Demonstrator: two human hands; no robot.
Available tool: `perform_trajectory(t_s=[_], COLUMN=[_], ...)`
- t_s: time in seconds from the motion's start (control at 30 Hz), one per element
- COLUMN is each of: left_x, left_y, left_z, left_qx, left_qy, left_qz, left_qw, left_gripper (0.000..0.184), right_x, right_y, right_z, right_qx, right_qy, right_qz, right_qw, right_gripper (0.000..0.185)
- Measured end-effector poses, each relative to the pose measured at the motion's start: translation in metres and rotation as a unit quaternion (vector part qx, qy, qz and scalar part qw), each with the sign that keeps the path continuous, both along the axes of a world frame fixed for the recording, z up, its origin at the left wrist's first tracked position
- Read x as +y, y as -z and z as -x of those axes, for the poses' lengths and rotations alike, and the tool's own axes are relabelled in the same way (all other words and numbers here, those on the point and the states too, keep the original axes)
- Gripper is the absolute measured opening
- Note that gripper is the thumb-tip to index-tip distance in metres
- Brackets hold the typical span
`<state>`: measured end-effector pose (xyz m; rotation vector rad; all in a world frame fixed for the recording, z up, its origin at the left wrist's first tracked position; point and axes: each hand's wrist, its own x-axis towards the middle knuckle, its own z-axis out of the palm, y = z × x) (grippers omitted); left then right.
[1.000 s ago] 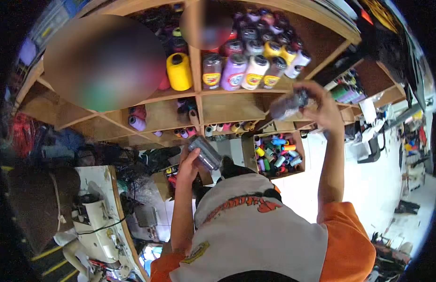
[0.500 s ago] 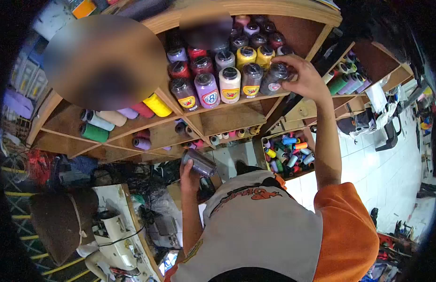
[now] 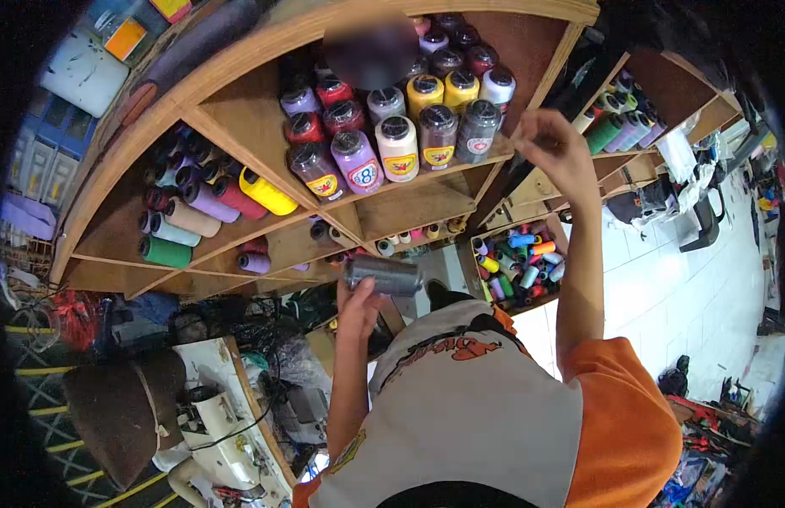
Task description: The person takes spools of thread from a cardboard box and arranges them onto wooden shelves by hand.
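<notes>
My left hand (image 3: pixel 359 309) is wrapped round a dark thread spool (image 3: pixel 384 276), which lies roughly level below the shelf. Up at the right end of the shelf (image 3: pixel 447 179), my right hand (image 3: pixel 555 146) is empty, fingers apart and curved. Just left of it a dark grey spool (image 3: pixel 478 133) stands upright at the end of the front row. Beside that spool are a brown-grey one (image 3: pixel 437 138), a cream one (image 3: pixel 398 149) and a purple one (image 3: pixel 356 161). Behind them stand yellow, red and dark spools.
More spools lie in the left compartment, a yellow one (image 3: pixel 268 191) among them. An open box of mixed spools (image 3: pixel 521 262) is on the floor below. A sewing machine (image 3: pixel 221 440) stands at lower left. Farther shelves (image 3: pixel 693 93) hold green and purple spools at right.
The dark grey spool from my right hand now stands in the front row, and that hand has let go and drawn back right. My left hand has turned its spool nearer level.
</notes>
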<state>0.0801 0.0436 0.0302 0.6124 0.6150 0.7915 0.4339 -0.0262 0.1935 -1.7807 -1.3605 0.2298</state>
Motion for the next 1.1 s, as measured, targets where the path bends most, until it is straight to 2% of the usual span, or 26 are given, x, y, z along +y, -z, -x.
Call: perform_trajectory(t_s=[0.03,0.13,0.2,0.3,0.33,0.4,0.43,0.47,0.53,0.57,0.6,0.63,0.7,0.77,0.83,0.93,0.97,1.07,1.1], left_x=[-0.003,-0.014,-0.017,-0.023,-0.023,-0.022,-0.024,-0.024,-0.021,-0.025,-0.026,-0.026,-0.025,-0.027,-0.028,-0.020,-0.021,-0.033,-0.036], left_y=[-0.007,-0.043,-0.063,-0.082,-0.087,-0.101,-0.105,-0.102,-0.097,-0.102,-0.102,-0.100,-0.104,-0.106,-0.114,-0.108,-0.106,-0.097,-0.094], left_z=[-0.011,-0.044,-0.073,-0.114,-0.122,-0.131,-0.134,-0.135,-0.135,-0.135,-0.134,-0.132,-0.130,-0.140,-0.155,-0.171,-0.172,-0.161,-0.158], left_qx=[-0.047,-0.092,-0.154,-0.204,-0.213,-0.221,-0.225,-0.202,-0.160,-0.086,-0.069,-0.051,0.001,0.025,0.027,-0.012,-0.008,0.057,0.069], left_qy=[-0.008,0.016,0.037,0.083,0.102,0.158,0.186,0.203,0.231,0.218,0.223,0.224,0.221,0.160,0.106,0.161,0.180,0.164,0.172], left_qz=[0.003,0.049,0.046,0.010,-0.008,0.059,0.092,0.056,-0.022,-0.048,-0.058,-0.066,-0.106,-0.253,-0.357,-0.355,-0.327,-0.293,-0.288], left_qw=[0.999,0.994,0.986,0.975,0.972,0.961,0.952,0.957,0.959,0.971,0.971,0.971,0.969,0.954,0.928,0.921,0.928,0.940,0.940], left_gripper=[0.055,0.055,0.056,0.052,0.050,0.041,0.039,0.040,0.043,0.047,0.048,0.049,0.057,0.061,0.072,0.071,0.072,0.069,0.068], right_x=[-0.009,-0.036,-0.044,-0.052,-0.054,-0.060,-0.063,-0.063,-0.063,-0.060,-0.056,-0.051,-0.042,-0.035,-0.031,-0.027,-0.027,-0.021,-0.018], right_y=[0.007,0.016,0.016,0.031,0.022,0.009,-0.008,-0.004,-0.034,-0.041,-0.048,-0.058,-0.072,-0.075,-0.072,-0.079,-0.087,-0.068,-0.078], right_z=[0.002,0.046,0.079,0.087,0.087,0.072,0.064,0.047,0.027,0.016,0.009,0.007,0.006,0.007,0.021,0.039,0.043,0.012,0.016], right_qx=[0.056,0.208,0.238,0.163,0.277,0.324,0.327,0.234,0.095,0.013,-0.067,-0.053,-0.165,-0.238,-0.230,-0.144,-0.112,-0.232,-0.269], right_qy=[-0.040,-0.164,-0.171,-0.087,-0.074,0.022,0.062,0.085,0.147,0.165,0.180,0.183,0.192,0.179,0.162,0.176,0.160,0.182,0.186], right_qz=[0.053,0.167,0.135,0.002,-0.036,-0.038,0.002,-0.037,0.034,0.039,0.044,0.059,0.095,0.106,0.094,0.176,0.165,0.005,0.031], right_qw=[0.996,0.950,0.946,0.983,0.957,0.945,0.943,0.968,0.984,0.985,0.980,0.980,0.963,0.949,0.955,0.958,0.967,0.955,0.944], right_gripper=[0.051,0.057,0.064,0.064,0.064,0.060,0.059,0.055,0.057,0.059,0.063,0.052,0.057,0.060,0.061,0.061,0.060,0.060,0.064])
